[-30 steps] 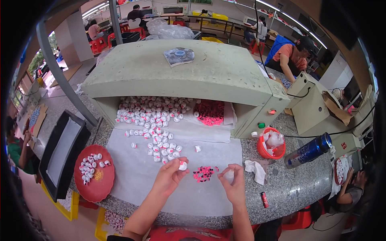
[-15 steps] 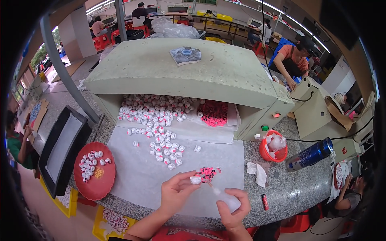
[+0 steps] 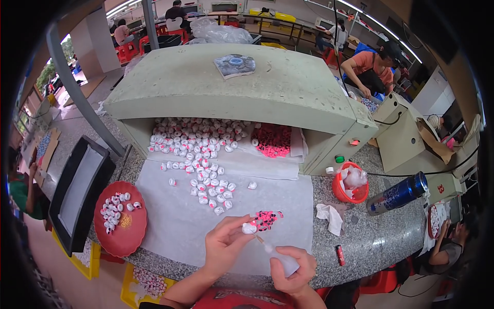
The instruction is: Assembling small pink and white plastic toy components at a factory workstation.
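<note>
Left fingers [image 3: 232,223] pinch a white piece [image 3: 249,228], right fingers [image 3: 304,260] a bottle [image 3: 289,262]; overpressing could spill onto pink bits [image 3: 265,221] just beyond them.

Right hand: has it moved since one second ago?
Yes: the right hand has moved toward the person's body, judged against the nearer pink-and-black pile.

R grip [image 3: 298,274] nearer L grip [image 3: 225,246], bottle [image 3: 288,263] now nr wht pc [image 3: 249,228]

Single head view, left fisheye: looks down and forward from head height, near above the hands [image 3: 224,246] and counter [image 3: 378,250]; straight lines bow toward the rim.
</note>
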